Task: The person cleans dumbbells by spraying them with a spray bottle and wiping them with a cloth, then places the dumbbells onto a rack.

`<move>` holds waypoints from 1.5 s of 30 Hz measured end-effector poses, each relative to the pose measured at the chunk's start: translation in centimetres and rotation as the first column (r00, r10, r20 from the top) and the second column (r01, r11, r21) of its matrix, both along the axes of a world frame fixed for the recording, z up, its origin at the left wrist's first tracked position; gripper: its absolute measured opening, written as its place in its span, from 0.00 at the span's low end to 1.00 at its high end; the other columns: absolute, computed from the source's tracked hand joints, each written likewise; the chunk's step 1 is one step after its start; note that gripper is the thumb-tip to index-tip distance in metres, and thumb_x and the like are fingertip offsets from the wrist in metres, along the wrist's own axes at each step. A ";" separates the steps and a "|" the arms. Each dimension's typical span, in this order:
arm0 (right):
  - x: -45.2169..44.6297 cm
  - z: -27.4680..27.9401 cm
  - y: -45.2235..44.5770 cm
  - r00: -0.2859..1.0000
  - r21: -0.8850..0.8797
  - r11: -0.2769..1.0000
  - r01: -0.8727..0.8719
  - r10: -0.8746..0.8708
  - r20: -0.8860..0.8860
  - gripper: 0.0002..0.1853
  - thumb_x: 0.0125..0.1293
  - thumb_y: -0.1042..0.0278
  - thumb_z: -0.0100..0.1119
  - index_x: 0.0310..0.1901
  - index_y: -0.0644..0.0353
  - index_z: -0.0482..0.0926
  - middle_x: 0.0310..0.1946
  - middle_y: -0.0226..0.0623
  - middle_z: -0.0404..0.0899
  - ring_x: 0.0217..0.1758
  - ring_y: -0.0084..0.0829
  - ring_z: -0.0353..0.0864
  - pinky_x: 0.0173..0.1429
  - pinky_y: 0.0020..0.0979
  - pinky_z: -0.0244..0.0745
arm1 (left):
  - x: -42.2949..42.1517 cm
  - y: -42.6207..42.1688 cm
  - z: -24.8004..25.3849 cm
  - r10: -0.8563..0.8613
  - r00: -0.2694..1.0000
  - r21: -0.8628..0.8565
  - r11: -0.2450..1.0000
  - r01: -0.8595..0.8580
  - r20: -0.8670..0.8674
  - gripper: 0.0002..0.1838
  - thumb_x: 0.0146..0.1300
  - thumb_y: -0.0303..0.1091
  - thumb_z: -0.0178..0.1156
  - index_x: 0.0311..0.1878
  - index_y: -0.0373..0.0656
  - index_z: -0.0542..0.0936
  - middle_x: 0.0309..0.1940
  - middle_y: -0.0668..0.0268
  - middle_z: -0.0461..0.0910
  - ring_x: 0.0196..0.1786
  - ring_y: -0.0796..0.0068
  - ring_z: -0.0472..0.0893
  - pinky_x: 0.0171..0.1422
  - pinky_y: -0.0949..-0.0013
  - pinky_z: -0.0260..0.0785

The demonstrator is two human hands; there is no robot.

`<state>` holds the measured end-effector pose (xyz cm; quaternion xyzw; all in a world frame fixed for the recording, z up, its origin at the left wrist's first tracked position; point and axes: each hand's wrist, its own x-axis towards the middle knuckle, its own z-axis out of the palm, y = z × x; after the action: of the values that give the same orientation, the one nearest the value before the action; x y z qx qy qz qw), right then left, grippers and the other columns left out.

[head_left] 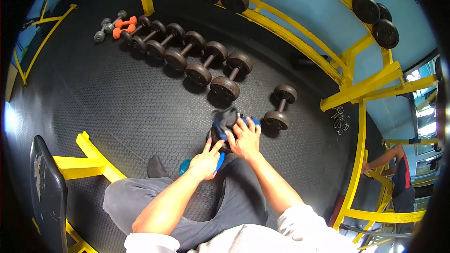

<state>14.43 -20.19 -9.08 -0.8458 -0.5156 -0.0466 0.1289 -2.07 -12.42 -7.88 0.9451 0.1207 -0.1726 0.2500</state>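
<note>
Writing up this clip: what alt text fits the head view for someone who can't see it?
A seated person's right hand grips a dark cloth against a blue object, possibly a dumbbell, with the left hand against it too. Ahead, dark dumbbells line the black floor.

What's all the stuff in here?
Brown dumbbells: seven, brown, floor
Orange dumbbells: two, orange, floor, left
Grey dumbbells: two, grey, beside those
Black dumbbells: several, black, top
Frames: several, yellow, left, top, right
Pad: one, black, left
Clips: unclear count, silver, right
Floor: one, black, underneath
Person: one, dark clothes, right
Cloth: one, black, centre
Blue thing: unclear count, blue, centre
Teal thing: one, teal, floor
Legs: two, grey, bottom
Left hand: one, bare, centre
Right hand: one, bare, centre
</note>
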 end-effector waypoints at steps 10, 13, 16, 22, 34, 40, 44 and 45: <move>-4.2 -4.3 -2.7 0.885 0.368 0.805 0.465 -0.420 -0.201 0.17 0.60 0.62 0.62 0.49 0.60 0.76 0.54 0.52 0.67 0.55 0.53 0.68 0.57 0.47 0.67 | 0.7 0.6 0.2 0.041 0.998 -0.030 0.999 -0.043 -0.053 0.25 0.46 0.34 0.70 0.46 0.35 0.73 0.76 0.55 0.37 0.71 0.47 0.60 0.66 0.53 0.67; -9.3 -6.5 -3.2 0.747 0.319 0.727 0.608 -0.387 -0.540 0.20 0.62 0.62 0.61 0.53 0.61 0.72 0.57 0.59 0.59 0.59 0.55 0.64 0.62 0.46 0.63 | 0.3 0.8 -0.4 0.067 0.993 -0.003 0.998 -0.068 -0.100 0.26 0.47 0.36 0.70 0.48 0.36 0.73 0.75 0.51 0.36 0.71 0.47 0.60 0.66 0.52 0.67; -12.2 -4.7 -4.8 0.494 0.121 0.821 0.557 -0.210 -0.844 0.19 0.63 0.60 0.63 0.50 0.63 0.75 0.53 0.51 0.68 0.53 0.42 0.72 0.57 0.38 0.70 | -0.7 1.1 -2.2 0.068 0.989 0.038 0.997 -0.063 -0.132 0.32 0.47 0.36 0.70 0.57 0.38 0.71 0.75 0.51 0.36 0.74 0.49 0.54 0.67 0.54 0.66; -6.7 1.2 -9.4 0.220 0.137 0.654 0.744 -0.046 -0.974 0.15 0.68 0.60 0.58 0.45 0.64 0.77 0.35 0.30 0.78 0.37 0.22 0.73 0.44 0.27 0.72 | -2.6 3.1 -1.5 0.094 0.983 0.186 0.975 -0.123 0.158 0.35 0.49 0.40 0.70 0.60 0.40 0.69 0.73 0.51 0.50 0.70 0.52 0.61 0.65 0.57 0.67; -15.9 -5.6 3.3 -0.096 -0.042 0.896 0.442 0.000 -0.995 0.16 0.63 0.64 0.63 0.48 0.63 0.76 0.35 0.33 0.79 0.37 0.23 0.76 0.40 0.27 0.71 | -6.8 8.0 -3.7 0.751 0.562 -0.053 0.614 -0.788 0.347 0.40 0.57 0.37 0.64 0.71 0.47 0.55 0.41 0.56 0.83 0.45 0.51 0.82 0.52 0.54 0.73; -17.5 -7.9 9.7 -0.316 -0.264 0.887 0.378 -0.145 -0.938 0.33 0.62 0.66 0.59 0.67 0.58 0.59 0.53 0.47 0.74 0.49 0.32 0.77 0.50 0.32 0.74 | -9.6 10.5 -6.0 0.941 0.291 -0.202 0.324 -0.924 0.174 0.39 0.58 0.36 0.64 0.71 0.48 0.56 0.51 0.59 0.80 0.55 0.59 0.78 0.61 0.58 0.68; -17.6 -9.3 11.0 -0.306 -0.297 0.951 0.087 -0.258 -0.916 0.44 0.58 0.74 0.56 0.75 0.49 0.45 0.64 0.52 0.66 0.55 0.36 0.76 0.52 0.35 0.76 | -10.3 11.7 -9.9 0.995 0.100 -0.284 0.093 -0.954 -0.010 0.29 0.58 0.33 0.62 0.64 0.45 0.65 0.51 0.56 0.79 0.56 0.57 0.78 0.61 0.57 0.67; -17.6 -9.8 11.0 -0.213 -0.272 0.962 -0.010 -0.268 -0.939 0.45 0.57 0.75 0.55 0.75 0.48 0.45 0.65 0.52 0.65 0.54 0.36 0.76 0.50 0.36 0.76 | -10.6 11.9 -10.8 0.996 0.092 -0.285 0.084 -0.955 -0.017 0.29 0.58 0.33 0.62 0.64 0.45 0.65 0.51 0.56 0.79 0.56 0.57 0.78 0.61 0.57 0.67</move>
<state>-3.15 -9.18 -18.84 -0.6260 -0.1369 0.6572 0.3968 -12.71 -0.47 -18.71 0.5974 0.6770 0.1129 0.4146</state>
